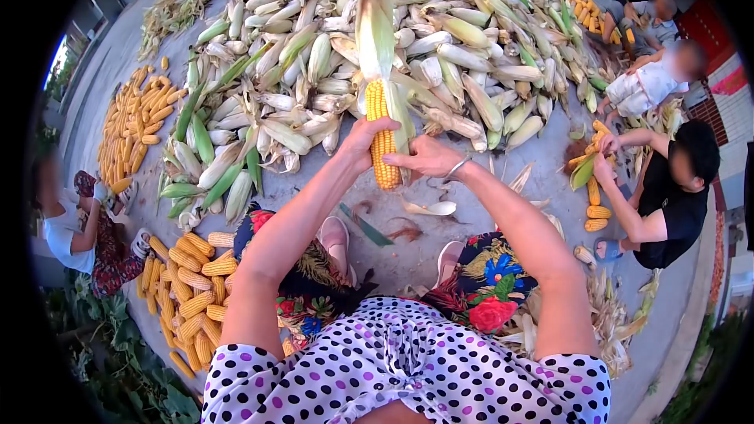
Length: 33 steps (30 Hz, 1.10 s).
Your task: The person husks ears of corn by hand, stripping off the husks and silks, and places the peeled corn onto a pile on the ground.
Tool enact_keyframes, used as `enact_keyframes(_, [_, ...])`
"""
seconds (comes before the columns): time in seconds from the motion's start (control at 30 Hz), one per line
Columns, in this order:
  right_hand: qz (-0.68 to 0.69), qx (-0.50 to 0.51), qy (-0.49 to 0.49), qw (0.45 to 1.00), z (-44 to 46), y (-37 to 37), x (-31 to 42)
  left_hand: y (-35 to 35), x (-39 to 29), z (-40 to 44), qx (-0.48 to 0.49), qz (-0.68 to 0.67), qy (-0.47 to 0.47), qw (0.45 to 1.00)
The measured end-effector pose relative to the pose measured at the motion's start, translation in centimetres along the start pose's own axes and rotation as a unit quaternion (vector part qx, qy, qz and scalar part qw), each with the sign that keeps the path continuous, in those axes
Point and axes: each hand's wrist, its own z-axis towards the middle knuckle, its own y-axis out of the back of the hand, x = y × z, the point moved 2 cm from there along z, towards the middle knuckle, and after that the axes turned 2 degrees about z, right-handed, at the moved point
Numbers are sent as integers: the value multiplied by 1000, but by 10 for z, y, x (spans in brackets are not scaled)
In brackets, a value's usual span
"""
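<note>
An ear of corn (382,141) stands upright between my hands, its lower part bare and yellow. Pale husk (375,43) still covers its upper end, and a strip of husk hangs down its right side. My left hand (367,140) is wrapped round the bare kernels from the left. On the right, my right hand (430,159) grips the husk strip beside the cob, with the thumb against the kernels. Beyond the hands spreads a large pile of unhusked corn (306,71).
Husked cobs lie in a heap (188,290) at lower left and another (133,122) farther left. Loose husks (613,314) lie at lower right. One person (679,204) handles corn at right; another (75,228) sits at left. More people are at upper right.
</note>
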Motion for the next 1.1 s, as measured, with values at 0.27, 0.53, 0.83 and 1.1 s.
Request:
enact_keyframes(0.27, [318,-79,173,929,-3,49,-4,12,12,-5,14,21,88,996])
enact_keyframes(0.53, [530,-233,197,791,13,92,-51,-2,16,-4,29,185,135,973])
enact_keyframes(0.83, [337,-18,-32,941,24,24,-39,13,11,-2,-59,75,91,991])
enact_keyframes(1.1, [519,-217,-47,826,63,15,-60,-18,41,-14,-67,461,-57,883])
